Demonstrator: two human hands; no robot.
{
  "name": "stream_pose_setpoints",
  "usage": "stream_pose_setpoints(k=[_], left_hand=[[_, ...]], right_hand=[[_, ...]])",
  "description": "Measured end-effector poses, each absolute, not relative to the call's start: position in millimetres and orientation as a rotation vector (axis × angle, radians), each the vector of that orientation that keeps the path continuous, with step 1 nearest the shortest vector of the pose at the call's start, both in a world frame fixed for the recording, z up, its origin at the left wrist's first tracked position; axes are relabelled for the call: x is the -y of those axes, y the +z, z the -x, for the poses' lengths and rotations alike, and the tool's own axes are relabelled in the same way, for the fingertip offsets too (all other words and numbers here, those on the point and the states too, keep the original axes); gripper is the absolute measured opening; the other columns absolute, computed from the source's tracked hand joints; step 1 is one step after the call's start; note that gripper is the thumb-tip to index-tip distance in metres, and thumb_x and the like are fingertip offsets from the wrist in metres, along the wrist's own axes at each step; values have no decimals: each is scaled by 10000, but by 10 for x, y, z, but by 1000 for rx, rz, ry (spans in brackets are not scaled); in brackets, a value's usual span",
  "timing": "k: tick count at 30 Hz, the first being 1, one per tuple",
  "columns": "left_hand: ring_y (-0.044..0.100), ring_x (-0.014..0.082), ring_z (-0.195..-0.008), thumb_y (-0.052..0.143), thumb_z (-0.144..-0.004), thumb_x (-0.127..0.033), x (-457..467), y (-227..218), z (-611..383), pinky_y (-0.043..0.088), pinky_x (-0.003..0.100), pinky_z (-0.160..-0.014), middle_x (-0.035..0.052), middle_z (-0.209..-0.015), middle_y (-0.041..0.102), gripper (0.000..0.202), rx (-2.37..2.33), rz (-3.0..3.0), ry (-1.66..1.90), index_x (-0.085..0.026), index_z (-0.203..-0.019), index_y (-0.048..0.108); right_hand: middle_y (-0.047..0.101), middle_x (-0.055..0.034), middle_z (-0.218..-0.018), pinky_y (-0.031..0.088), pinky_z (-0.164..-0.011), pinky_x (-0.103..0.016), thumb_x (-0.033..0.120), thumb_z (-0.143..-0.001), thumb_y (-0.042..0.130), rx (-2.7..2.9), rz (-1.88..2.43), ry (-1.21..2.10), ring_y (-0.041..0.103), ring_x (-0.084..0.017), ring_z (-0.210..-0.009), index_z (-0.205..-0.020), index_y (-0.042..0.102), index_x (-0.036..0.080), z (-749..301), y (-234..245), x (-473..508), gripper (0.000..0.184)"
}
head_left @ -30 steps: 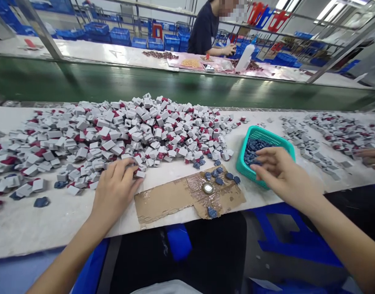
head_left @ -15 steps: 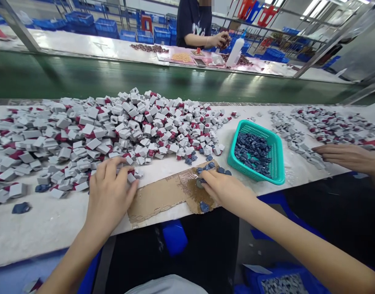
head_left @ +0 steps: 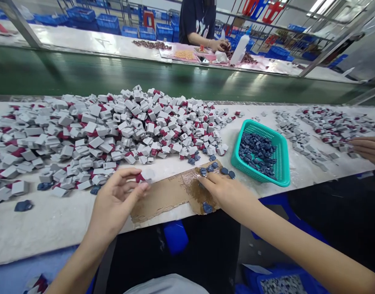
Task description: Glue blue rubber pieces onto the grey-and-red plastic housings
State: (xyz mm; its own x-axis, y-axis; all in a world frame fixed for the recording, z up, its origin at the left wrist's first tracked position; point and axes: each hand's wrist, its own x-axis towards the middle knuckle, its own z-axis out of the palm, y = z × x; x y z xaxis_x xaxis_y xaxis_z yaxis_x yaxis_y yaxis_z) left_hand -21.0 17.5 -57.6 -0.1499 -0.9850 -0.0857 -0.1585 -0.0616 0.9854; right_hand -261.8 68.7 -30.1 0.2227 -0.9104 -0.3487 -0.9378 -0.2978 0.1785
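My left hand (head_left: pixel 120 200) is closed in a pinch on a small grey-and-maroon block (head_left: pixel 140 177), raised slightly above the table beside the cardboard strip (head_left: pixel 159 199). At the strip's right end, my right hand (head_left: pixel 224 190) has its fingertips pressed together, down at a wet brown glue-like patch (head_left: pixel 195 188). Whatever those fingertips hold is mostly hidden; a bit of something dark shows under them. Several dark blue chunky pieces (head_left: pixel 210 168) lie at the patch's far edge, and one blue piece (head_left: pixel 207 208) lies near its front edge.
A big heap of grey-and-maroon blocks (head_left: pixel 126 126) spreads behind my hands. To the right stands a green basket (head_left: pixel 285 165) of dark blue pieces. Another person's hand (head_left: pixel 369 149) is near more blocks (head_left: pixel 325 126). Beyond the green conveyor (head_left: pixel 114 75), a person (head_left: pixel 198 24) works.
My left hand has lifted the grey-and-maroon block from beside the heap and turned it. My right hand stays at the wet patch, fingertips lower. The neighbour's hand has moved right.
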Motion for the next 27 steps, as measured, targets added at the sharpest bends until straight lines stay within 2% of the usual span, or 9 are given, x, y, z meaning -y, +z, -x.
stream_pose_setpoints(k=[3,5,7,10,13,15,19,23,27], left_hand=[[659,116,-672,747,-642,-316,-254,-574,304,547,171,-623,0,-811,660,451,1126,-1244,-1623,-201,-1044,577],[665,111,-686,762,-632,-292,-319,-566,366,539,139,-618,-9,-747,674,404,972,-1210,-1752,-187,-987,600],[669,121,-746,766,-631,-270,-383,-553,418,537,127,-616,-8,-770,690,322,883,-1164,-1832,-182,-902,616],[665,142,-812,749,-655,-250,-456,-538,467,547,146,-632,8,-831,703,232,887,-1129,-1875,-173,-842,636],[659,126,-775,738,-668,-221,-489,-541,485,548,151,-650,5,-812,705,182,964,-1091,-1856,-172,-823,658],[654,103,-740,734,-671,-198,-497,-546,493,540,133,-650,-17,-779,699,157,1009,-1039,-1853,-189,-813,668],[649,76,-691,721,-680,-155,-513,-537,512,523,101,-632,-50,-706,679,142,1045,-972,-1854,-220,-797,672],[652,89,-687,707,-688,-144,-545,-520,510,534,126,-639,-44,-703,676,130,1101,-970,-1823,-225,-780,663],[655,111,-675,690,-701,-161,-581,-522,479,547,163,-649,-14,-732,688,111,1256,-1007,-1721,-214,-794,663]], right_hand=[[570,-112,-965,386,-529,-259,-47,-724,457,-1830,2413,681,599,-213,-795,-1068,541,118,2569,-294,-709,390],[581,-108,-915,373,-502,-260,-63,-694,473,-1850,2404,708,602,-216,-768,-999,553,106,2554,-299,-718,358],[590,-96,-855,363,-478,-261,-48,-709,481,-1858,2422,642,603,-208,-707,-921,562,110,2561,-309,-727,276],[603,-80,-801,399,-497,-258,36,-799,474,-1843,2467,191,599,-190,-660,-870,566,121,2580,-288,-744,144],[632,-70,-841,456,-581,-241,116,-852,477,-1694,2357,-525,606,-162,-723,-967,565,126,2540,-171,-769,146],[642,-47,-822,468,-612,-221,130,-856,489,-1537,2233,-777,606,-138,-732,-990,566,138,2471,-63,-791,154],[627,-11,-747,459,-622,-201,102,-838,514,-1374,2077,-811,596,-117,-713,-953,577,147,2331,74,-818,140],[605,-10,-741,430,-594,-199,95,-833,508,-1388,2040,-749,570,-115,-686,-890,569,152,2290,101,-820,101],[588,-22,-771,403,-587,-220,91,-841,473,-1401,2078,-574,542,-127,-686,-919,566,150,2303,139,-824,134]])
